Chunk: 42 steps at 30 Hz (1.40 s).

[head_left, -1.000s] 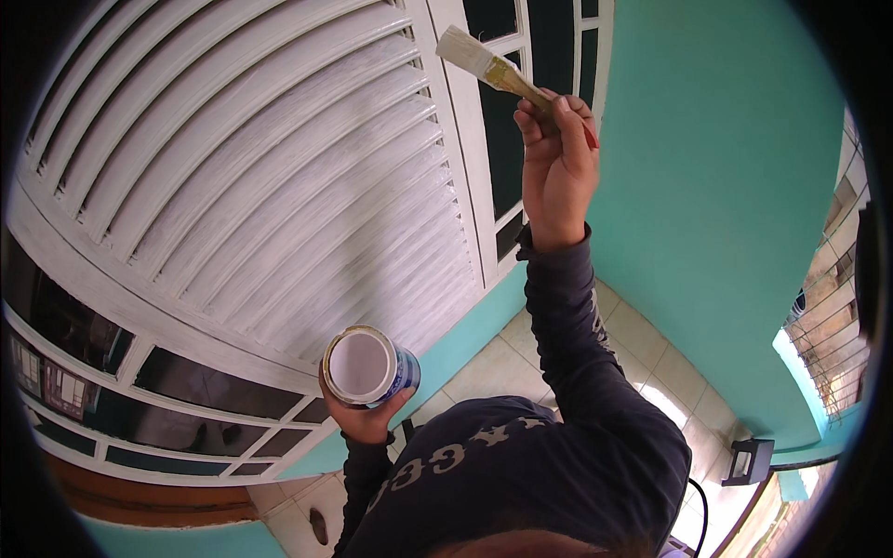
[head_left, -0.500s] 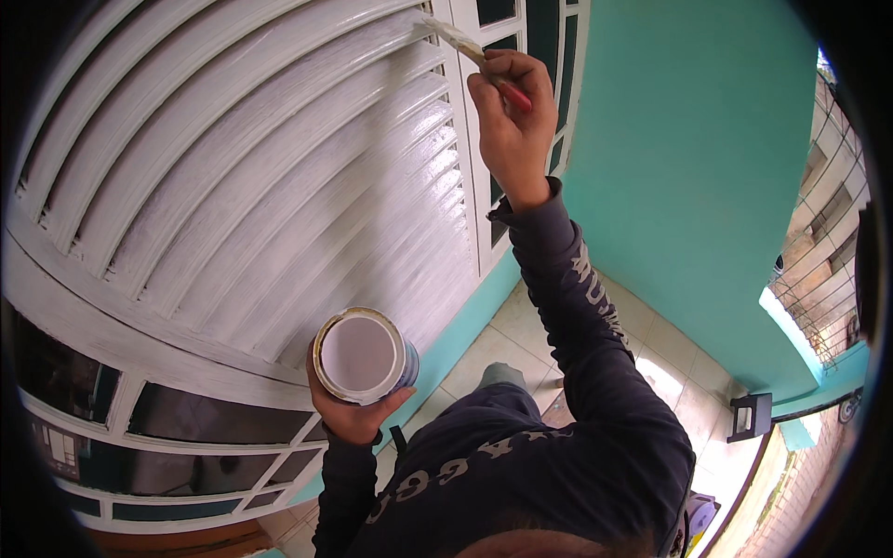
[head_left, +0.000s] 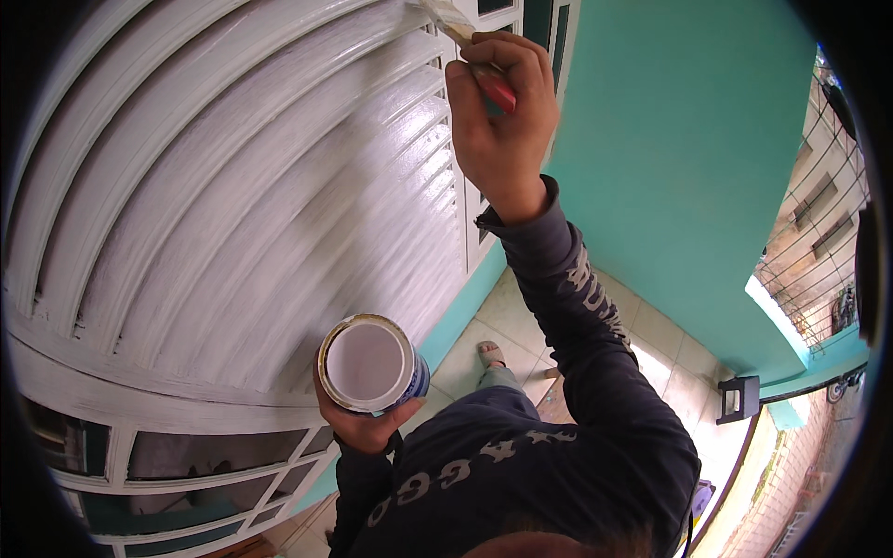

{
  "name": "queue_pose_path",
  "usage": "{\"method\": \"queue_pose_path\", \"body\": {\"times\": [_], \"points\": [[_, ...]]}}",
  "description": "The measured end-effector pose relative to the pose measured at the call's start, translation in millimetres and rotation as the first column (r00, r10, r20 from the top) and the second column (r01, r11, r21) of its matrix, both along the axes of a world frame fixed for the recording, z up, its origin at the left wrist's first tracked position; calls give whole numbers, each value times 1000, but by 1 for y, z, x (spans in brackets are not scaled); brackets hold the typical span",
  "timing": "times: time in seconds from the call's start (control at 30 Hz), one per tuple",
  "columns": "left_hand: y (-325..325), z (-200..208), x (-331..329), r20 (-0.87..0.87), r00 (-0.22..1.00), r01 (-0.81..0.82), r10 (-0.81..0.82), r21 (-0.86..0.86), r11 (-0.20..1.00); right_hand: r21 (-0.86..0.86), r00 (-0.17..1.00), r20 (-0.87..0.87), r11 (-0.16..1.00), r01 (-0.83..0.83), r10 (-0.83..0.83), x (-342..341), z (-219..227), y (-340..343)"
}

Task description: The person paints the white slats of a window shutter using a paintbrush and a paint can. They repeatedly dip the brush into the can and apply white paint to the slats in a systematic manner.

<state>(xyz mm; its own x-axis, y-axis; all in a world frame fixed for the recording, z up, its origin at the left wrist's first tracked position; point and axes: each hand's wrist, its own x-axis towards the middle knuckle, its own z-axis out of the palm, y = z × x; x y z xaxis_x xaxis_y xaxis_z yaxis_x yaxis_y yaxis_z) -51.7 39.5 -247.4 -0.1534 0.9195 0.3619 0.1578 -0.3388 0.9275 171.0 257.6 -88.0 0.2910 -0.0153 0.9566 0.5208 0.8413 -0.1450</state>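
Observation:
Raised at the top of the view, my right hand (head_left: pixel 510 116) is closed round the red handle of a paintbrush (head_left: pixel 450 22). The brush's pale, paint-coated bristle end meets the upper right part of a white louvred shutter (head_left: pixel 270 177), whose slats look wet and glossy near that side. Lower down, my left hand (head_left: pixel 358 423) grips a round paint can (head_left: pixel 420 377) from below and its left side. White paint coats the inside of the can, and dried paint marks its rim. How full it is, I cannot tell.
A turquoise wall (head_left: pixel 679 167) stands to the right of the shutter. Glass panes in white frames (head_left: pixel 214 456) run below the slats. Pale floor tiles (head_left: pixel 465 358) show beneath me, with a sandalled foot (head_left: pixel 490 353). A dark box-shaped object (head_left: pixel 738 400) sits by the right wall.
My right hand has shifted slightly left, with the brush tip moving up and left along the slat. The can sits a little lower and to the right. A foot has come into view.

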Motion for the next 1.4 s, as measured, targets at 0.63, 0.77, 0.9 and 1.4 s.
{"method": "queue_pose_path", "body": {"times": [0.63,0.77,0.9,1.4], "points": [[7,-11,-8,69,997,39,-36,-51,998,-117,730,25,727,-676,683,-45,37,-53],[8,-8,-2,84,995,55,-50,-49,997,-112,531,-355,529,-841,770,-10,43,4],[6,-2,5,113,993,49,-45,-34,998,-119,588,-463,611,-783,663,37,37,67],[-33,-5,-7,108,994,-19,18,12,1000,55,897,441,997,-60,29,-39,43,-29]]}}
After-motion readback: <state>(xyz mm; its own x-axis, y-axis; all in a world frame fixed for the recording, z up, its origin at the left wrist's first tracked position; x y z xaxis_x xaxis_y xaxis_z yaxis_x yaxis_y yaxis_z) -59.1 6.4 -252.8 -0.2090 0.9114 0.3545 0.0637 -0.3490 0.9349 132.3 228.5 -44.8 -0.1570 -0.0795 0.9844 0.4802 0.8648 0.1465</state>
